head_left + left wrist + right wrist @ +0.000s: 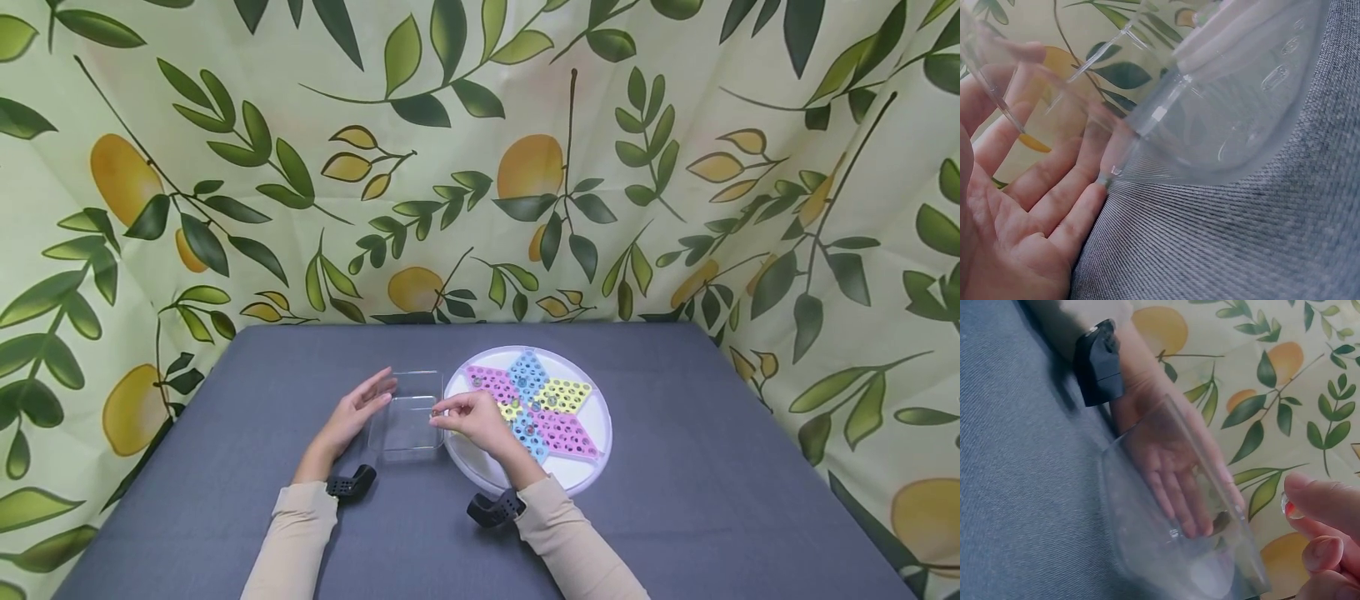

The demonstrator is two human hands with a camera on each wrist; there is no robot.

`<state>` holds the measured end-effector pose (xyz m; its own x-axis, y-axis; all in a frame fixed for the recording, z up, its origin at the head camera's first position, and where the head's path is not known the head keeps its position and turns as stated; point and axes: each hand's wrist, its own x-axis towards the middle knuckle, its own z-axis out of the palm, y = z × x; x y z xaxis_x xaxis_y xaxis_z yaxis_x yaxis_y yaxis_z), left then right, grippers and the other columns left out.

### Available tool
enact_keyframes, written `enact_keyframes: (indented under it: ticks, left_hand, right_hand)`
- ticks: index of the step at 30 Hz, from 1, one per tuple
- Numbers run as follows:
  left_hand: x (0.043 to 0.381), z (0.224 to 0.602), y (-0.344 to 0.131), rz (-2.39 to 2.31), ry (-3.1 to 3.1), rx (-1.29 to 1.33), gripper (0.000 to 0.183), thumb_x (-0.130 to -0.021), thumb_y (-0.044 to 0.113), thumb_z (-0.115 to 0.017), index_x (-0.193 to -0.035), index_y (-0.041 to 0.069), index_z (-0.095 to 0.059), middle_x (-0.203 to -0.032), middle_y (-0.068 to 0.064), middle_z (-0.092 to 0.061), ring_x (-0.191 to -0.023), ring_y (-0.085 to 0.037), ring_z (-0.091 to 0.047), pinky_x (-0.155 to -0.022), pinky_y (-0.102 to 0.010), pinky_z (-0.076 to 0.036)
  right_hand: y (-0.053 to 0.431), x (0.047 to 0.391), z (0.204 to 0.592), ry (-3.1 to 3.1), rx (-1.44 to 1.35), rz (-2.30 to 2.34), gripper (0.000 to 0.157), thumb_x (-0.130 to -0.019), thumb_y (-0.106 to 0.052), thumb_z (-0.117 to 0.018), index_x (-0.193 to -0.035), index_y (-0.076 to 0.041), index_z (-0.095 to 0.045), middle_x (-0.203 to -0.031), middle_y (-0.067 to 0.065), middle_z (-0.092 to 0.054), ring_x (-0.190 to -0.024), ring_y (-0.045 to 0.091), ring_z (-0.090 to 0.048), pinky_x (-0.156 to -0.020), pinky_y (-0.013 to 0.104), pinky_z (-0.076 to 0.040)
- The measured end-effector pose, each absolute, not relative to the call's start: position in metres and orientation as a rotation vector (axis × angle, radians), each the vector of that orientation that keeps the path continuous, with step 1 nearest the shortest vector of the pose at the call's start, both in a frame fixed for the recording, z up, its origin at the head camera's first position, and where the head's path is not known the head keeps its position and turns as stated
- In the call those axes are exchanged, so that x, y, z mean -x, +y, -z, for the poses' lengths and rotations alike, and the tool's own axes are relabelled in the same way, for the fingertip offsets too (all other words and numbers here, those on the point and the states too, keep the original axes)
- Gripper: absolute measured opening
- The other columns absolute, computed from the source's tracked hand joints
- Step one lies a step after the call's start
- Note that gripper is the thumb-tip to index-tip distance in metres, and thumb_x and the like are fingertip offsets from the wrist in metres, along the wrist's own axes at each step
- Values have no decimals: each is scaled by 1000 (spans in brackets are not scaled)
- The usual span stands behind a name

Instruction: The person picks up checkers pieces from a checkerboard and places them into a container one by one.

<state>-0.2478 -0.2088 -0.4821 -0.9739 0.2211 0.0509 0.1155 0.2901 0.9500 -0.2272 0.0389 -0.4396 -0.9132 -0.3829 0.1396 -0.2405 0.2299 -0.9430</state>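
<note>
At the far left, a cream cloth printed with green leaves and orange fruit rises beside the grey worktop, and it runs on behind it and down the right side too. Next comes a beige sleeve, then the left hand, palm turned inward along the left side of a clear container. Its grip is released: the fingers are extended and slightly spread, and in the left wrist view they lie close against the transparent wall; whether all of them touch it cannot be told. A black wrist camera sits on that forearm. The container stands on the worktop between the two hands. At its right edge, as the head view has it, the right hand has its grip closed in a pinch, thumb and forefinger grasping a small glassy marble with red in it; whether the marble is above the container's inside is unclear. Farther right, partly under the right hand and forearm, lies a round white board bearing a star with pink, blue and yellow perforated sections, where several marbles rest.
</note>
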Motion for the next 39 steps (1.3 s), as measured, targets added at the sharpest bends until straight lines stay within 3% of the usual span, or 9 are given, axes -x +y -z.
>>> enact_keyframes:
  ticks: [26,29,32,35,39]
  left_hand:
    - [248,481,-206,-1851,2387,-298,56,-99,19,-52,-151,10,-31,-151,-21,-42,-142,-36,-39,-117,-55,-29]
    - [247,481,-207,-1834,2405,-303,56,-99,20,-52,-151,9,-31,-150,-21,-43,-141,-36,-40,-115,-46,-34]
    - [247,481,-208,-1828,2415,-315,58,-99,24,-53,-150,8,-31,-150,-21,-44,-140,-36,-40,-109,-26,-40]
    - [248,481,-208,-1826,2410,-315,58,-99,25,-53,-151,9,-31,-150,-20,-44,-140,-34,-40,-98,-10,-38]
    - [247,481,-209,-1816,2414,-303,58,-99,25,-53,-151,10,-32,-150,-18,-44,-140,-30,-42,-97,-8,-38]
  right_hand:
    - [36,227,453,2380,564,1732,21,-77,-6,-77,-93,7,-74,-53,-9,-43,-48,-4,-31,-46,14,-25]
    - [38,227,453,2384,558,1737,23,-77,-7,-78,-94,7,-74,-52,-10,-42,-47,-4,-32,-45,14,-24]
    - [40,228,452,2408,530,1744,24,-77,-10,-78,-95,5,-74,-52,-11,-42,-48,-5,-32,-46,13,-25]
    - [42,230,451,2438,503,1752,25,-76,-10,-79,-96,4,-74,-53,-10,-42,-49,-4,-33,-47,13,-26]
    - [45,232,447,2431,492,1773,27,-77,-10,-78,-98,5,-73,-55,-9,-44,-50,-3,-35,-47,14,-28]
